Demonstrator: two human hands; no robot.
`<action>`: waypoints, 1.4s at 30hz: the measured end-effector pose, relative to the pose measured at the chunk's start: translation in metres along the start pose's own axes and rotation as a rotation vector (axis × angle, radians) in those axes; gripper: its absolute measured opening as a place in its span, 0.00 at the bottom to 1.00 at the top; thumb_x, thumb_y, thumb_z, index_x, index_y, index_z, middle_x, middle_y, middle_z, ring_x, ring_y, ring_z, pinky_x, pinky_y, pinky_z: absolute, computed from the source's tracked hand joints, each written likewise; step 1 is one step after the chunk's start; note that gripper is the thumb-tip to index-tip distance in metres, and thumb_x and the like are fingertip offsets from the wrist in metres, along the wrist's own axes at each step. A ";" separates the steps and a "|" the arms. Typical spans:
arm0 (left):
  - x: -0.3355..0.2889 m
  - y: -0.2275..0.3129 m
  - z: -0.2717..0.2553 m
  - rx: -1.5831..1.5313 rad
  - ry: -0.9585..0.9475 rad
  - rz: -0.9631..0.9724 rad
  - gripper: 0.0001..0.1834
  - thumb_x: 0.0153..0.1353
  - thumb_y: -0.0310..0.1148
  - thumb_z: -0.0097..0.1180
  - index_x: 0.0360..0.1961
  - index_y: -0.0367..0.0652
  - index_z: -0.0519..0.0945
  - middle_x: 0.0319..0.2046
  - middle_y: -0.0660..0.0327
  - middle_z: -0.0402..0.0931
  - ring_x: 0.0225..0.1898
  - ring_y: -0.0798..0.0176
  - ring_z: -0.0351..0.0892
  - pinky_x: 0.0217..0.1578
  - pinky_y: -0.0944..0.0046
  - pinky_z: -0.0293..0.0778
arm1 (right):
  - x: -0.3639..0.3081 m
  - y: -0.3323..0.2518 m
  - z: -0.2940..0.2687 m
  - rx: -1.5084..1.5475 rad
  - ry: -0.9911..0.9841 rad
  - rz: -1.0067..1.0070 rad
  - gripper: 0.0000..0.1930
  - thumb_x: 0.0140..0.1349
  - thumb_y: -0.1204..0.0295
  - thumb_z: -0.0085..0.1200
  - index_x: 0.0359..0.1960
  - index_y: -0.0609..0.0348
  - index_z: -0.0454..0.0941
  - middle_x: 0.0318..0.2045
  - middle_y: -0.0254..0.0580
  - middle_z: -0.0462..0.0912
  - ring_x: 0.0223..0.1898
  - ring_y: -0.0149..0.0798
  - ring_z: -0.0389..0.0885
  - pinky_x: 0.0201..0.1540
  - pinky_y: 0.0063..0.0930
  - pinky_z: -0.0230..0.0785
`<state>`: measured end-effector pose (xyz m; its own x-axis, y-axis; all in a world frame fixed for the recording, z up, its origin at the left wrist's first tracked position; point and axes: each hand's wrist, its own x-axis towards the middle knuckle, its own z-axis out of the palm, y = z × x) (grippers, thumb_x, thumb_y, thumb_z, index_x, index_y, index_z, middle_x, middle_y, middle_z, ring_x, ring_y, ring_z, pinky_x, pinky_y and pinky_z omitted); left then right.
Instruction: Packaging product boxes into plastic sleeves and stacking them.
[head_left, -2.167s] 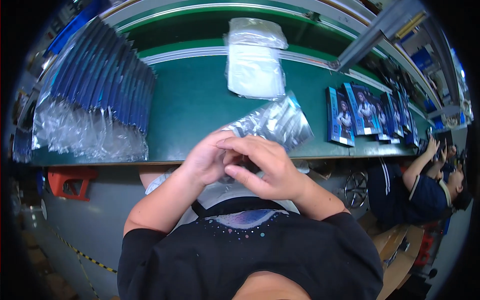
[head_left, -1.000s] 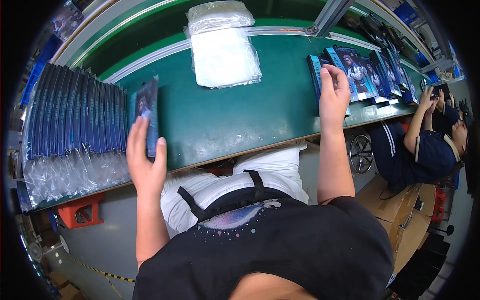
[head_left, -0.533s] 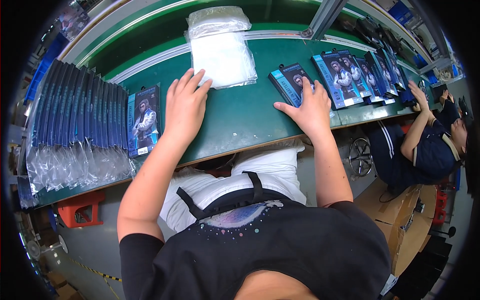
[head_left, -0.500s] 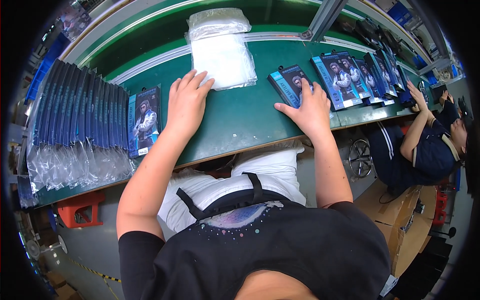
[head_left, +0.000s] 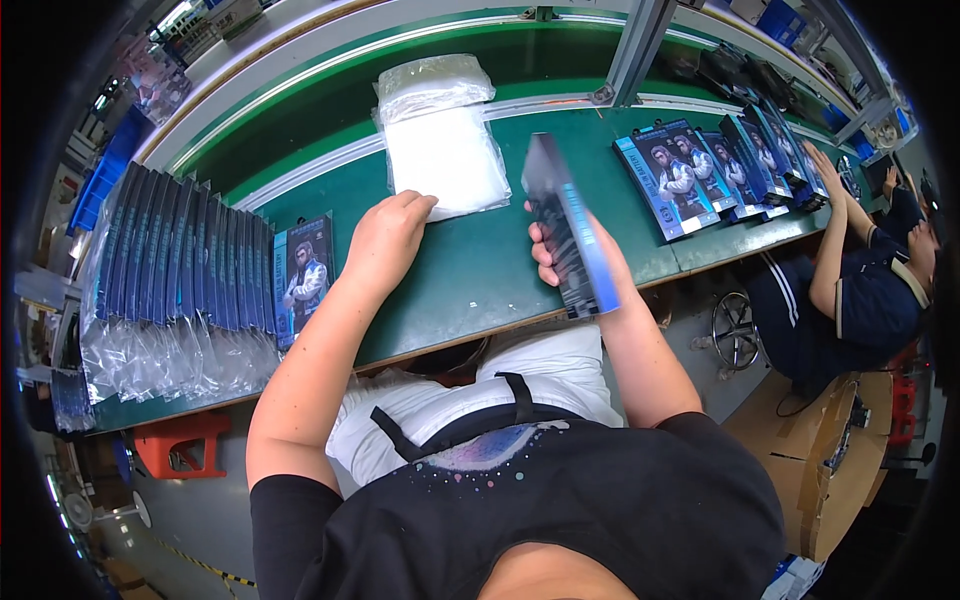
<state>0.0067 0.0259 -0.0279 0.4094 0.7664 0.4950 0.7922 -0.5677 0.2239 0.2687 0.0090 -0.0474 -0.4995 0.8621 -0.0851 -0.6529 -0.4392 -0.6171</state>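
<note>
In my right hand [head_left: 547, 253] is a slim dark-blue battery box [head_left: 572, 235], lifted off the table and tilted edge-on, a little blurred by motion. My left hand [head_left: 391, 232] pinches the near left corner of a stack of clear plastic bags [head_left: 450, 160], its fingers pressed together at the edge. The bags lie flat, with a bunched, crinkled end on the far side. To the left stands a tight row of bagged boxes [head_left: 175, 255], their clear bag ends hanging toward me. One more box [head_left: 303, 275] with a printed figure leans at the right end of that row.
More boxes [head_left: 672, 185] lie in an overlapping group on the right of the green table [head_left: 440, 290]. Past them a co-worker [head_left: 865, 260] sits with hands near the boxes. A metal post [head_left: 640, 50] rises at the table's back edge. A cardboard carton [head_left: 810, 450] stands at lower right.
My right hand has picked a box up from the table and turned it on edge, nearer to me. The left hand's spread fingers have closed on the bags' near corner.
</note>
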 end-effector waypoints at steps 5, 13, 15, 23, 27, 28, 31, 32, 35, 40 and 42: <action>0.006 0.000 -0.009 0.051 -0.042 -0.101 0.07 0.52 0.24 0.54 0.33 0.41 0.81 0.34 0.58 0.76 0.34 0.52 0.76 0.35 0.58 0.73 | 0.009 0.002 0.029 -0.091 -0.022 0.029 0.22 0.59 0.73 0.54 0.53 0.70 0.66 0.41 0.45 0.79 0.35 0.32 0.81 0.38 0.22 0.75; 0.013 -0.011 -0.010 -0.396 0.015 -0.307 0.08 0.47 0.24 0.59 0.31 0.42 0.83 0.29 0.60 0.74 0.30 0.62 0.74 0.33 0.65 0.71 | 0.041 0.010 0.044 -0.107 -0.211 0.181 0.27 0.58 0.76 0.53 0.59 0.73 0.60 0.45 0.49 0.78 0.40 0.32 0.82 0.43 0.23 0.76; 0.015 -0.014 -0.012 -0.641 -0.023 -0.623 0.08 0.48 0.23 0.58 0.32 0.40 0.83 0.27 0.62 0.76 0.28 0.68 0.74 0.30 0.70 0.70 | 0.047 0.007 0.044 -0.152 -0.167 0.144 0.26 0.58 0.76 0.54 0.58 0.72 0.62 0.45 0.48 0.79 0.39 0.32 0.82 0.42 0.23 0.75; 0.012 -0.021 -0.024 -0.923 0.001 -0.822 0.09 0.54 0.25 0.56 0.36 0.31 0.79 0.26 0.60 0.78 0.27 0.70 0.77 0.29 0.72 0.74 | 0.047 -0.002 0.034 -0.473 -0.079 0.110 0.28 0.55 0.78 0.57 0.57 0.73 0.63 0.45 0.48 0.78 0.42 0.32 0.80 0.45 0.23 0.74; 0.009 -0.020 -0.020 -0.819 -0.102 -0.734 0.09 0.53 0.24 0.56 0.35 0.32 0.80 0.25 0.60 0.77 0.28 0.70 0.77 0.30 0.70 0.74 | 0.048 0.010 0.042 -0.500 0.081 -0.111 0.27 0.56 0.78 0.56 0.57 0.74 0.61 0.46 0.49 0.77 0.44 0.32 0.79 0.46 0.23 0.73; 0.010 -0.016 -0.021 -0.819 -0.099 -0.735 0.09 0.53 0.24 0.56 0.35 0.32 0.80 0.25 0.60 0.77 0.28 0.70 0.77 0.30 0.70 0.74 | 0.049 0.015 0.041 -0.501 0.079 -0.110 0.27 0.56 0.78 0.56 0.57 0.74 0.61 0.46 0.49 0.77 0.44 0.32 0.79 0.46 0.23 0.73; 0.007 -0.005 -0.019 -0.343 0.093 -0.400 0.12 0.49 0.21 0.54 0.37 0.37 0.80 0.26 0.56 0.77 0.28 0.62 0.78 0.31 0.66 0.72 | 0.049 0.030 0.040 -0.626 0.173 -0.246 0.22 0.57 0.77 0.56 0.52 0.74 0.65 0.43 0.48 0.79 0.40 0.33 0.79 0.44 0.23 0.73; 0.005 -0.004 -0.020 -0.343 0.092 -0.400 0.12 0.49 0.21 0.54 0.37 0.37 0.80 0.26 0.56 0.77 0.28 0.62 0.78 0.31 0.66 0.72 | 0.050 0.029 0.041 -0.625 0.174 -0.246 0.22 0.57 0.77 0.56 0.52 0.74 0.65 0.43 0.48 0.79 0.40 0.33 0.79 0.44 0.23 0.73; -0.006 0.002 -0.024 -0.324 0.077 -0.188 0.13 0.51 0.22 0.56 0.40 0.39 0.80 0.27 0.57 0.78 0.28 0.64 0.78 0.32 0.66 0.73 | 0.052 0.022 0.046 -0.385 0.297 -0.109 0.11 0.54 0.78 0.60 0.32 0.66 0.68 0.30 0.48 0.81 0.30 0.32 0.81 0.33 0.25 0.75; -0.009 0.016 -0.031 -1.056 0.154 -0.776 0.23 0.58 0.28 0.57 0.53 0.27 0.69 0.34 0.58 0.78 0.35 0.69 0.78 0.36 0.69 0.74 | 0.042 0.035 0.050 -0.348 0.292 -0.254 0.16 0.52 0.71 0.65 0.18 0.56 0.67 0.21 0.35 0.76 0.22 0.23 0.73 0.24 0.18 0.67; -0.006 0.018 -0.035 -1.539 0.166 -0.967 0.19 0.58 0.33 0.58 0.47 0.30 0.74 0.37 0.57 0.78 0.37 0.65 0.79 0.39 0.67 0.76 | 0.037 0.039 0.057 -0.470 0.220 -0.227 0.16 0.52 0.69 0.66 0.16 0.56 0.69 0.19 0.30 0.74 0.21 0.20 0.69 0.22 0.15 0.62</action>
<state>0.0026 0.0010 0.0026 -0.0075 0.9764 -0.2160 -0.4169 0.1933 0.8881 0.1927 0.0093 -0.0297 -0.2128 0.9763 -0.0399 -0.3808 -0.1205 -0.9168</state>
